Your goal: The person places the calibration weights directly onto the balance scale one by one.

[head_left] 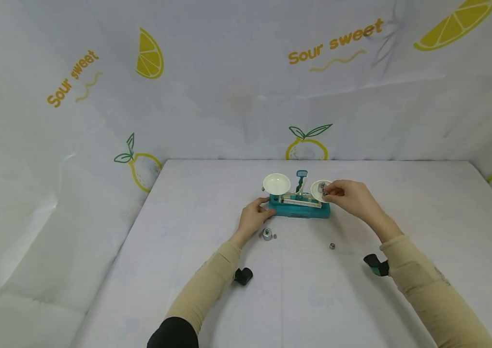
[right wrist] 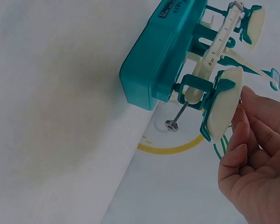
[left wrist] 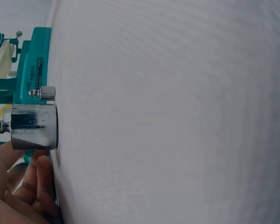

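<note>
A teal balance scale [head_left: 300, 210] with two cream pans stands on the white table. My left hand [head_left: 252, 218] grips the left end of its base, thumb in front and fingers at the side. Over the right pan [head_left: 314, 190], my right hand [head_left: 352, 195] pinches a small metal weight [right wrist: 240, 101], mostly hidden by the fingertips. Another metal weight [head_left: 322, 185] appears to stand on that pan. The left pan [head_left: 277, 184] holds nothing visible. Near my left wrist stand a large chrome weight [left wrist: 35, 126] and a smaller weight [left wrist: 47, 93].
A small weight [head_left: 332, 246] stands apart on the table, in front of the scale and to the right. The scale's pointer post [head_left: 301, 180] rises between the pans. Behind the table's back edge hangs a white lemon-print sheet [head_left: 228, 106].
</note>
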A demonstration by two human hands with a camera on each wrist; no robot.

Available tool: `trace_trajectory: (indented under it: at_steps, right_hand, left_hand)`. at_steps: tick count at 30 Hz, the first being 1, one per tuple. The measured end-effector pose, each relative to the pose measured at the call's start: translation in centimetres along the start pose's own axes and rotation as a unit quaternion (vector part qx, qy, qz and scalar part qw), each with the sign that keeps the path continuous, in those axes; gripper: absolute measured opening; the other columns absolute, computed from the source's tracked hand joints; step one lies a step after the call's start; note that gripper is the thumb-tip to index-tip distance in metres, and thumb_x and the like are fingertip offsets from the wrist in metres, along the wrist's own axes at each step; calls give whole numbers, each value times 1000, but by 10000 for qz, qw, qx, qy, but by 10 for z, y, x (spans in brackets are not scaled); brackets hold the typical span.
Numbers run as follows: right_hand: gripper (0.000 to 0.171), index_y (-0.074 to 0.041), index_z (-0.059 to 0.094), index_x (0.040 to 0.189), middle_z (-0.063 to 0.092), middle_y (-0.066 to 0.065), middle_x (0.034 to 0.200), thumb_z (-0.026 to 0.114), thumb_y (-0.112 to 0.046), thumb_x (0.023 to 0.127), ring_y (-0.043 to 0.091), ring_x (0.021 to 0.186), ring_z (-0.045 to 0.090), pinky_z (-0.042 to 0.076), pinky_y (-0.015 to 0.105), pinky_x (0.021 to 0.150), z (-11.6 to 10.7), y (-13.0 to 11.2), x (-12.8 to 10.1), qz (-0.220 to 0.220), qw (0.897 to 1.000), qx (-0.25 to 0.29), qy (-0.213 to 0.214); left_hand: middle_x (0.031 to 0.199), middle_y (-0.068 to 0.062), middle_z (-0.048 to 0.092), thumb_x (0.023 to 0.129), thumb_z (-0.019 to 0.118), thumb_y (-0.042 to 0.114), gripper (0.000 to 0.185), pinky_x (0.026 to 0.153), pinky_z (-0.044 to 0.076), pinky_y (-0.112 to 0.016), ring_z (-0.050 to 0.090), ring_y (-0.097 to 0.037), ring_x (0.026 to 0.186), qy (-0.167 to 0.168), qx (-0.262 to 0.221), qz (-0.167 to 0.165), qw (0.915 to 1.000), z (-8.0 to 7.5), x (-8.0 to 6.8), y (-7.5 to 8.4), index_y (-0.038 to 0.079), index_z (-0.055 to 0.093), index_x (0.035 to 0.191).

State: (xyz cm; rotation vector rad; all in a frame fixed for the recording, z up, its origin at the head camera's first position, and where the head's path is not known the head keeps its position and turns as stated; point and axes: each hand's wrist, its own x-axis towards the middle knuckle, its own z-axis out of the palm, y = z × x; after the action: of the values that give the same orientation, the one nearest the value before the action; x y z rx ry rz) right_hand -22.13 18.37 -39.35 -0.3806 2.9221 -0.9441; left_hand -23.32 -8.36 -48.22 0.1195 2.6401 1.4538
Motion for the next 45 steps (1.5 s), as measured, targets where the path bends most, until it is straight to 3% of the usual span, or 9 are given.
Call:
trace_trajectory:
  at_steps: [12,27,35,40,45]
  right_hand:
    - [18,-6,67,95,63,7,83,65,-22,87,19,75,53,43,25,60,-5,-1,-21,-322,9993,-12,192]
    - [13,-6,67,92,62,-5,80,70,-11,81,2,72,49,45,20,63,14,11,-54,-1099,9906,-46,-817]
    - [15,-7,66,91,58,-6,76,71,-14,80,0,69,46,43,19,61,24,20,-57,-1086,9819,88,-1552]
    - [14,-8,65,89,57,-7,74,72,-12,78,-1,68,45,42,19,60,29,24,-55,-1205,9790,-30,-1641]
    - [12,-7,65,88,57,-6,73,71,-11,78,1,67,46,42,19,59,31,29,-53,-1006,9792,-36,-1759]
  left_hand:
    - [70,-5,61,87,65,27,46,54,37,-18,48,-6,59,-7,-44,24,10000,0,1,0,12,54,130]
    - [70,-7,62,87,65,26,46,54,38,-18,48,-6,59,26,-14,66,10000,0,-2,1,10,54,129]
    - [71,-7,63,87,65,26,47,55,38,-18,48,-6,60,0,-14,70,10000,1,-2,1,10,54,130]
    - [70,-6,62,87,65,25,46,54,38,-18,49,-6,59,29,-60,63,10000,0,-3,0,10,54,130]
    - [70,-6,61,88,65,25,46,55,38,-18,48,-6,60,4,-59,81,9999,0,-2,0,10,54,130]
